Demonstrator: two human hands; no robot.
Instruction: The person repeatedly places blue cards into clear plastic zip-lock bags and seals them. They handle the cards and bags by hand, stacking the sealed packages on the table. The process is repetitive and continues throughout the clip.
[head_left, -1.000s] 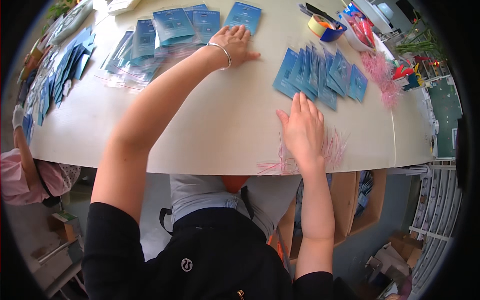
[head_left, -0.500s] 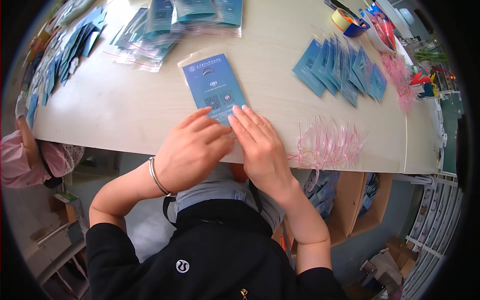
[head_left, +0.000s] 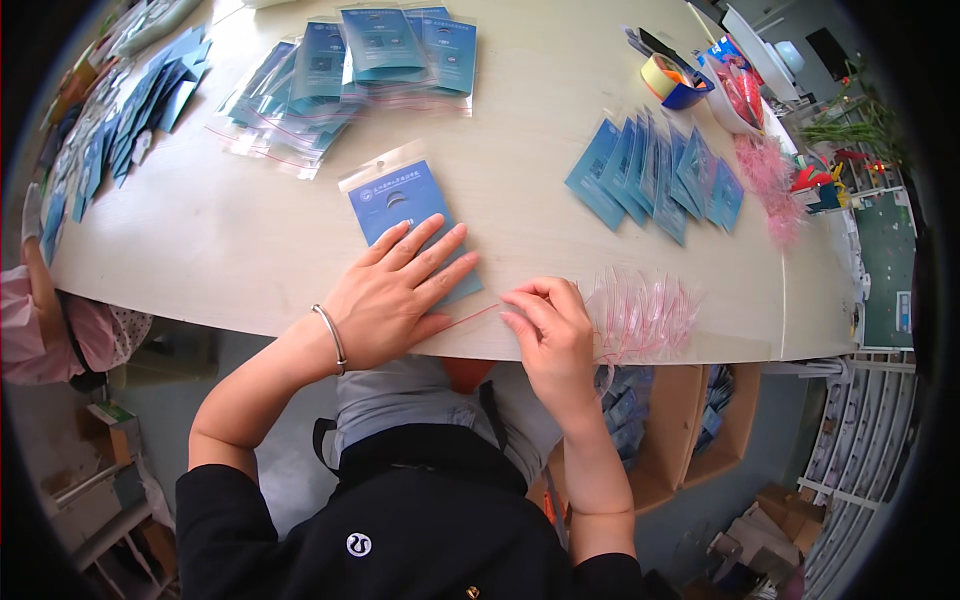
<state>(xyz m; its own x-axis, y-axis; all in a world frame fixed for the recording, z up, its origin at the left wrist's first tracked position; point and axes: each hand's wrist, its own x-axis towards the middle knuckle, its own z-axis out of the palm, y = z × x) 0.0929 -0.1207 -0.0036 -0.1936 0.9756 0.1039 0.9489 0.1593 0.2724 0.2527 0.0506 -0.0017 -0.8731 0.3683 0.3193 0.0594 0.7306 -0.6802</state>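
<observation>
A blue card in a clear zip bag (head_left: pixel 395 195) lies on the table in front of me. My left hand (head_left: pixel 385 290) rests flat across its lower half, fingers spread, pressing it down. My right hand (head_left: pixel 555 325) is beside the bag's lower right corner, with thumb and forefinger pinched at the end of a thin red line. That line runs from under my left thumb and looks like the bag's red-edged opening. Right of my right hand is a heap of clear plastic pieces with red lines (head_left: pixel 645 315).
Bagged blue cards lie in a pile (head_left: pixel 385 50) at the far left and a fanned row (head_left: pixel 655 175) at the right. Tape rolls (head_left: pixel 675 80) and a white container (head_left: pixel 738 95) stand at the back right. Cardboard boxes (head_left: pixel 665 440) sit below the table edge. Another person's arm (head_left: pixel 42 285) is at the left.
My left hand has flattened and moved onto the bagged card. My right hand has left the card, moved right and closed its fingertips on the red line's end.
</observation>
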